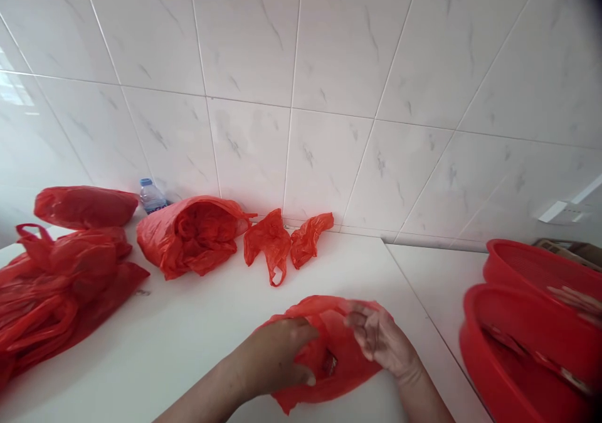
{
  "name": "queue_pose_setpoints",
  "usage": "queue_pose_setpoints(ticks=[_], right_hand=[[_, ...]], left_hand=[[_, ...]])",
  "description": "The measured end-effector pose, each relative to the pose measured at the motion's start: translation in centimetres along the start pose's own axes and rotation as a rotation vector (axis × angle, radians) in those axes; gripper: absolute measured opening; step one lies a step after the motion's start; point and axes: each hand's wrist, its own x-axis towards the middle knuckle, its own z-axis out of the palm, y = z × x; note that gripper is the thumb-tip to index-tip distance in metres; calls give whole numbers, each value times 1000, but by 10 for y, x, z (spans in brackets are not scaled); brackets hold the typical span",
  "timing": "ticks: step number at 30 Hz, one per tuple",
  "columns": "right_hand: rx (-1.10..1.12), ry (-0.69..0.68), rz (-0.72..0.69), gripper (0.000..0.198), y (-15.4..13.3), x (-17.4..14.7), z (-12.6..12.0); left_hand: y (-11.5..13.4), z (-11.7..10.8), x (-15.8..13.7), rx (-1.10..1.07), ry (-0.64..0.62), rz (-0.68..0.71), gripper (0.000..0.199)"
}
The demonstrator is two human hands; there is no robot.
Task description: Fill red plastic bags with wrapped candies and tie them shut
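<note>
A red plastic bag (329,388) lies spread on the white table in front of me, its mouth partly open toward me. Inside it shows a small dark item (330,363), too small to name. My left hand (275,355) rests at the bag's left side, thumb and fingers apart over the film. On the other side, my right hand (379,338) is palm up at the bag's right edge, with its fingers loosely curled and apart. Whether its fingertips pinch any film is not clear.
Stuffed red bags (61,291) cover the table's left side, and a bulky open red bag (188,235) stands by the tiled wall. A water bottle (151,197) is behind them. Two crumpled small bags (269,241) lie mid-back. Red plastic baskets (489,322) stand right.
</note>
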Motion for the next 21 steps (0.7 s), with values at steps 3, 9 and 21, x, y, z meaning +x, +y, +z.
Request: queue_pose_setpoints(ticks=[3,9,21], right_hand=[[263,228,-92,39,-1,9,5],[297,377,-45,28,1,15,2],[171,382,-61,31,-12,11,33]], left_hand=[[-1,1,3,78,86,77,23],[-19,16,5,137,234,174,28],[-58,39,8,-233,463,-109,23]])
